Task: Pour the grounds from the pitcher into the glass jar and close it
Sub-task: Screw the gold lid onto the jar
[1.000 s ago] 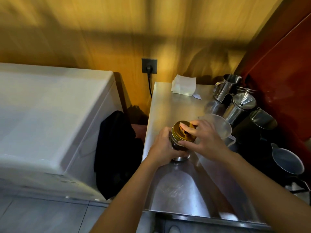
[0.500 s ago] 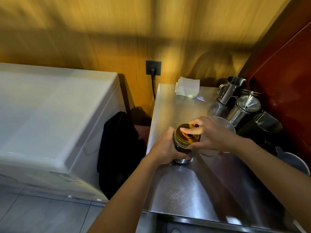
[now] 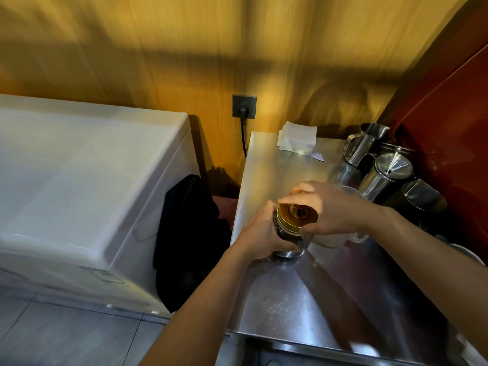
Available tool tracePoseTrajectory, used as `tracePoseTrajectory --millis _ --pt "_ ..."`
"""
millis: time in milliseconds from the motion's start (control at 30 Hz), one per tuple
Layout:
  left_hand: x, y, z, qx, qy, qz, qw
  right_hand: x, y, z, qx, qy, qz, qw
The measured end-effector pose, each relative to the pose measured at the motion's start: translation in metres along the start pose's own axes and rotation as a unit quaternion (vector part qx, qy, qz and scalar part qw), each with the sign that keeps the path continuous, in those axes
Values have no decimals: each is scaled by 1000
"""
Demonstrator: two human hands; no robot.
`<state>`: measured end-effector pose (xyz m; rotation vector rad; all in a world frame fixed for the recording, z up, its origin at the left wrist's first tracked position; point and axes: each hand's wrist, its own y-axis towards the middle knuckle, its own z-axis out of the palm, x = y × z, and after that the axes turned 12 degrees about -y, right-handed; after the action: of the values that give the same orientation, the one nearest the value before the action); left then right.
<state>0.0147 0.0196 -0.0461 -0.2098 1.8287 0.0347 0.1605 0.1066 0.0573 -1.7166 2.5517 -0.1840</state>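
Two hands on the glass jar, head view only. Jar stands upright on the steel bench, near its left edge. Left hand wraps the jar body, fingers closed around the glass from the left side. Right hand sits over the gold lid, fingers curled round the far rim, thumb on the near rim, gripping it. Lid sits on the jar mouth; whether fully seated, can't tell. Clear pitcher just behind the right hand, mostly hidden. Steel jugs far right.
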Motion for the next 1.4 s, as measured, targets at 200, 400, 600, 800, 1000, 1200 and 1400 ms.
tracePoseTrajectory --millis 200,400,600,800,1000,1200,1400 --pt "-1 -1 0 7 5 5 1000 12 8 3 -7 -132 91 987" --pt "-1 1 0 8 7 4 1000 15 8 1 26 -94 38 995" --pt "-2 -2 2 -2 9 40 999 15 6 1 66 -44 -1 997" --pt "-2 -3 5 13 14 4 1000 18 9 -2 -40 -136 76 987" --pt "-3 -3 7 -1 12 27 1000 6 -1 -6 70 20 -38 997" --pt "-2 -8 10 -1 16 2 1000 10 -3 -6 -33 -113 77 990" --pt "-5 -9 11 -13 13 -13 1000 6 -8 0 54 -35 -33 997"
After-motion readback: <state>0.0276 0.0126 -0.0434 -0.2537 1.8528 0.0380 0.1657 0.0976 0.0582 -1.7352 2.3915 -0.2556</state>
